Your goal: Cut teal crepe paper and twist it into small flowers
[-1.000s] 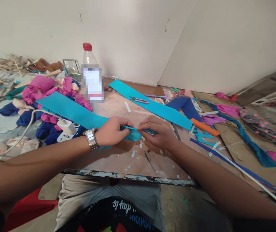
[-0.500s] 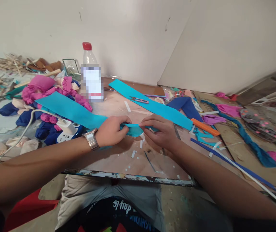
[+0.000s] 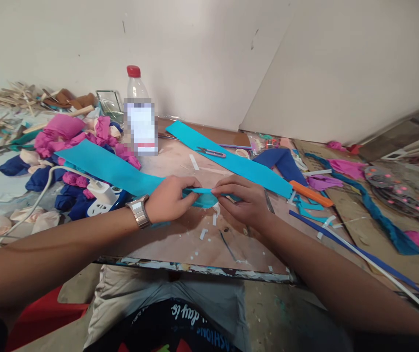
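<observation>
A bright blue strip (image 3: 121, 173), of paper or thin cloth, runs from the left pile to both hands. My left hand (image 3: 171, 199), a metal watch on its wrist, pinches the strip's folded edge between thumb and finger. Close beside it, my right hand (image 3: 240, 198) pinches the same edge. A short narrow fold shows between the fingertips; what lies under the fingers is hidden. Behind the hands a second blue strip (image 3: 253, 173) lies slantwise, with small thread snips (image 3: 211, 152) on it. An orange-handled cutter (image 3: 311, 193) rests by its right end.
A red-capped bottle (image 3: 136, 90) stands at the back. Left are pink and navy crumpled bundles (image 3: 63, 129) and a power socket with a white plug (image 3: 101, 193). At right lie a twisted teal strip (image 3: 374, 215) and a white stick (image 3: 385, 269). The table's front edge (image 3: 195, 270) is worn.
My hands stay pinched on the blue strip; the left fingertips have shifted slightly right, closer to the right hand. The other things lie as before.
</observation>
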A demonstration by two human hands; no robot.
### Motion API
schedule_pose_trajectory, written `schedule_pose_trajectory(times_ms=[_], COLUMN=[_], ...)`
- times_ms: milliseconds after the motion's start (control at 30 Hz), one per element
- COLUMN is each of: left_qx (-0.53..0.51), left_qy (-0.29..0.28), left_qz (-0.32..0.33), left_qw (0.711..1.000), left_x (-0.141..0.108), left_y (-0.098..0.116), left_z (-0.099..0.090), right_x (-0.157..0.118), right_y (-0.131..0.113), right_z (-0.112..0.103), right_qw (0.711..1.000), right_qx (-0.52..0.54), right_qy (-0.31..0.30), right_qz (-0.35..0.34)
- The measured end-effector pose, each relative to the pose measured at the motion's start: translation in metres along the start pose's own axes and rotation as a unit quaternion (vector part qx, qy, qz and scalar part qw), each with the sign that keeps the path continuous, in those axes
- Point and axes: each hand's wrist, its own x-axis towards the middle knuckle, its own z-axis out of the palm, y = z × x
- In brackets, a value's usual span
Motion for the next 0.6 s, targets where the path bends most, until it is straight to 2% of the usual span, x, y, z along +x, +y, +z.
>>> schedule_pose_trajectory(times_ms=[200, 367, 500, 600], left_qx=[-0.015, -0.003, 0.02, 0.031], left_qy=[-0.002, -0.007, -0.01, -0.004], left_qz=[0.002, 0.036, 0.029, 0.027], left_qw=[1.0, 0.999, 0.999, 0.999], left_x=[-0.0007, -0.0002, -0.0004, -0.0008], left_y=[0.0006, 0.0005, 0.0007, 0.001], left_z=[-0.0001, -0.0004, 0.0003, 0.0008], right_x=[-0.0004, 0.0001, 0.0007, 0.0009], right_y=[-0.0014, -0.0048, -0.0064, -0.0077], right_z=[0.0001, 0.0016, 0.0017, 0.0024], right_qw=[1.0, 0.996, 0.985, 0.98], right_qx=[0.001, 0.03, 0.044, 0.053], right_qy=[0.008, -0.016, -0.034, -0.032], right_qz=[0.014, 0.087, 0.161, 0.188])
